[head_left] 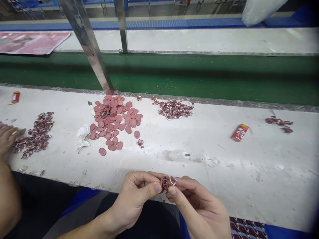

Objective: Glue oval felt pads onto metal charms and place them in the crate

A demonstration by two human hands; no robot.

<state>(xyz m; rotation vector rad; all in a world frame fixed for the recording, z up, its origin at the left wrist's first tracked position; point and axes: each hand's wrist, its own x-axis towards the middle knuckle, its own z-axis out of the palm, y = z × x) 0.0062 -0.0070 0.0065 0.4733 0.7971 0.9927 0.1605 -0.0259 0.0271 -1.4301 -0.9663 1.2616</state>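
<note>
My left hand [134, 199] and my right hand [196, 209] meet above the near edge of the white workbench [199, 166]. Between their fingertips they pinch a small reddish-brown tag [164, 183] with a thin metal ring [173, 181] at its edge. The fingers hide part of the tag. Nearest my hands, a small clear plastic bottle [179, 156] lies flat on the bench. Farther off lie a heap of flat oval pink-red tags [114, 122] and a pile of small assembled tags with rings [174, 109].
A co-worker's hand [7, 139] rests at the far left beside another pile of assembled tags [35, 136]. A white rag [82, 137], red packets [240, 132] and loose tags [279, 122] lie on the bench. A metal post [92, 43] rises behind it, before a green belt [174, 76].
</note>
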